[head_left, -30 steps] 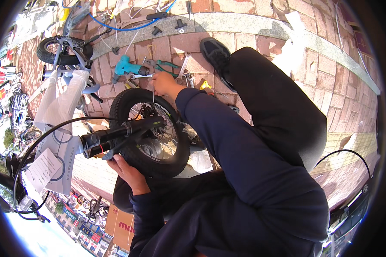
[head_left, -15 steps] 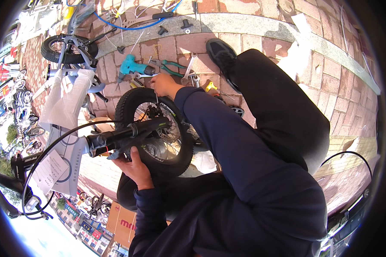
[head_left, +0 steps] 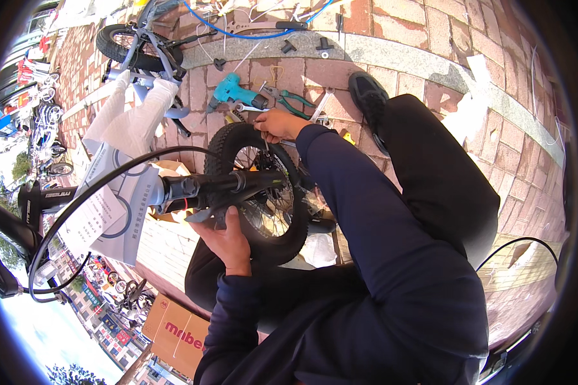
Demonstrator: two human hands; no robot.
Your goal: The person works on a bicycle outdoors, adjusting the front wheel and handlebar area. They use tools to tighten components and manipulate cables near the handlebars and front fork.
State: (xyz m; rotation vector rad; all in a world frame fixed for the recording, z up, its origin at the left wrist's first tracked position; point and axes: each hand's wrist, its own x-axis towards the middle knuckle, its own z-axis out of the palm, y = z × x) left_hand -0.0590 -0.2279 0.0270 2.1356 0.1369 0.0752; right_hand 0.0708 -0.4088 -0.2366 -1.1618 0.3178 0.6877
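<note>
Steadying a black fork [head_left: 253, 181] from below, my left hand [head_left: 230, 242] sits with its thumb raised and its fingers tucked behind a dark tapered piece [head_left: 202, 215]; how tightly this grip closes I cannot tell. The fat-tyred wheel [head_left: 300, 215] lies directly before me, between my forearms and just above my left thigh, with the fork crossing its face. My right hand [head_left: 279, 125] is closed on a thin metal rod [head_left: 267, 145], which points down over the spokes near the upper rim; I judge that the low hand braces the part so that the upper one can work without the wheel swinging.

Around the wheel, a teal drill [head_left: 234, 90], green-handled pliers [head_left: 292, 97] and a wrench [head_left: 322, 104] lie on the paving just beyond my right hand, probably for short reach.

Room for moving is uneven. Past the tyre's far edge only a narrow strip of brick separates it from the drill, so my right knuckles have tools close ahead. On the left, a black cable [head_left: 103, 173] arcs over a printed sheet [head_left: 131, 221] and bounds that side, with a white-wrapped frame [head_left: 131, 119] beyond. On the right, my bent leg and dark shoe [head_left: 368, 95] form a wall; outside it, paving extends to a pale stone strip [head_left: 424, 69].
</note>
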